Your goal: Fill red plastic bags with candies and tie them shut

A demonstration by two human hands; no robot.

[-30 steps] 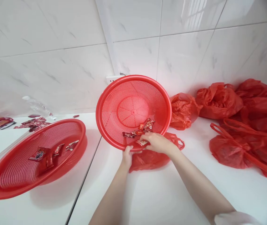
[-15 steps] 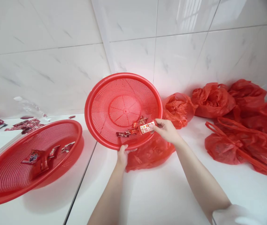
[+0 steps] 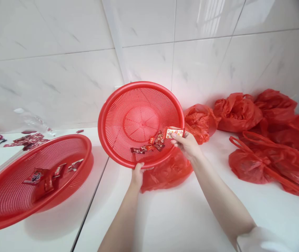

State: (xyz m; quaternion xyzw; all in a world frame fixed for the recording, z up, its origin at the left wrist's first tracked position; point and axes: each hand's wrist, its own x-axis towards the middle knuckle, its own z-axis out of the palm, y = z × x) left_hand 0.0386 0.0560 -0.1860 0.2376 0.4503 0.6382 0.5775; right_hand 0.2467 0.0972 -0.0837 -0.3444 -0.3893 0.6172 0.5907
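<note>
My left hand grips the near rim of a red plastic colander basket, thumb over the edge, and the basket leans with its inside toward me. Several small red-wrapped snack packets lie along the basket's lower inside wall. Between the thumb and fingers of my right hand is a small flat packet, white with a coloured pattern and red edges. It is held over the basket's right rim, apart from the packets inside. Below the basket lies a red plastic bag, partly hidden by it.
At left, a second red colander basket stands tilted with several packets inside. Behind it are scattered red wrappers and clear plastic. Several red plastic bags are heaped on the white table at right, against a tiled wall.
My right hand has moved the small packet up and to the right, from above the other packets to the basket's right rim. The basket has shifted slightly right with my left hand still on it.
</note>
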